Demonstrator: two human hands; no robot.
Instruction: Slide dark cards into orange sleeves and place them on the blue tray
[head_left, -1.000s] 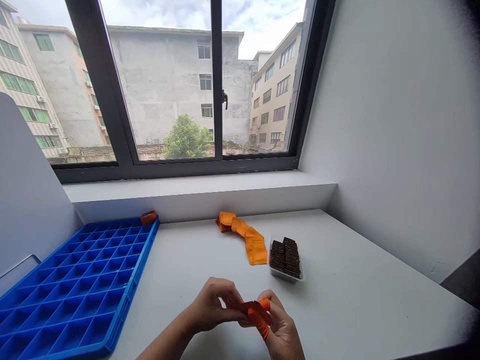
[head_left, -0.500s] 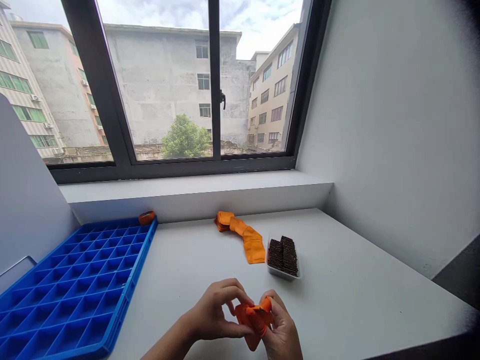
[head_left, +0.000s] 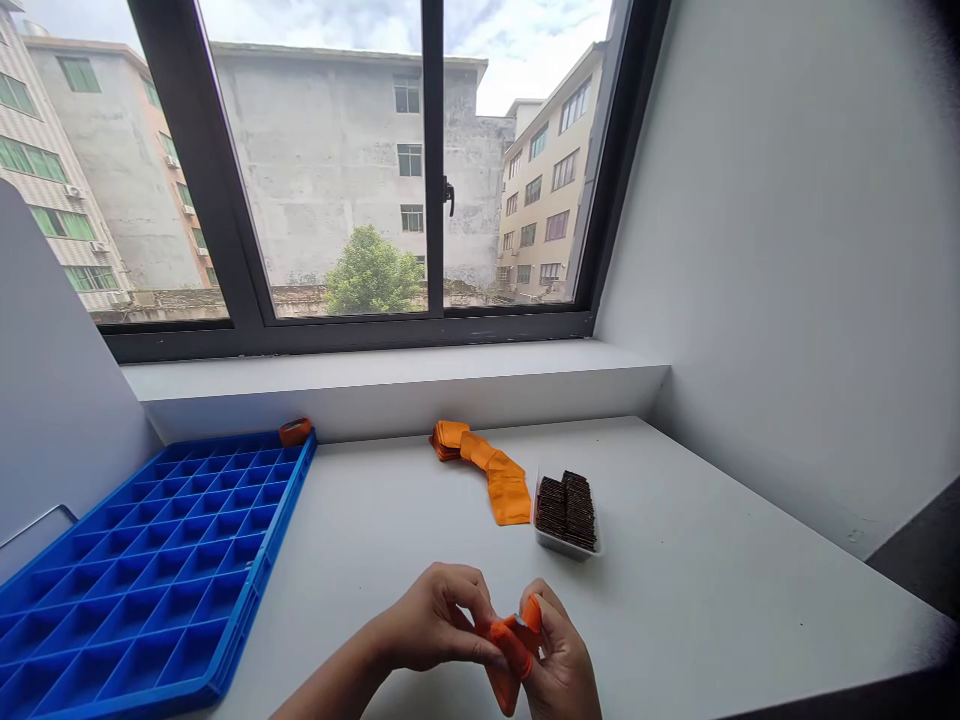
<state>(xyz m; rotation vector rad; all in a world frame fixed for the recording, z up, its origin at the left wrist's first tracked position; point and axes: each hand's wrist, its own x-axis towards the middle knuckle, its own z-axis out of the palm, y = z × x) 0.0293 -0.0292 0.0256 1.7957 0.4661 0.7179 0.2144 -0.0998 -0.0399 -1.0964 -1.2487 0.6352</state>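
Observation:
My left hand (head_left: 442, 622) pinches the left edge of a small orange cloth pouch (head_left: 516, 650) between thumb and fingers. My right hand (head_left: 564, 655) grips the pouch's other side, with an orange flap standing up by its fingertips. The top of the pouch is spread apart, and a small greyish bit shows in the gap; what it is I cannot make out. Beyond the hands lies a fanned row of flat orange cloth pouches (head_left: 508, 488), stacked at its far end. Right of it stands a clear plastic tub (head_left: 571, 548) holding dark, thin pieces (head_left: 564, 508) in two rows.
A blue compartment tray (head_left: 225, 660) fills the left of the white table (head_left: 675, 600). On its far right corner sits an orange-brown roll of tape (head_left: 295, 432). A white panel (head_left: 52, 380) rises at left; window sill and wall bound the back and right.
My left fingers have shifted and drawn closer together on the pouch's edge. The pouch has turned slightly, with its lower corner pointing further down. My right hand keeps its grip.

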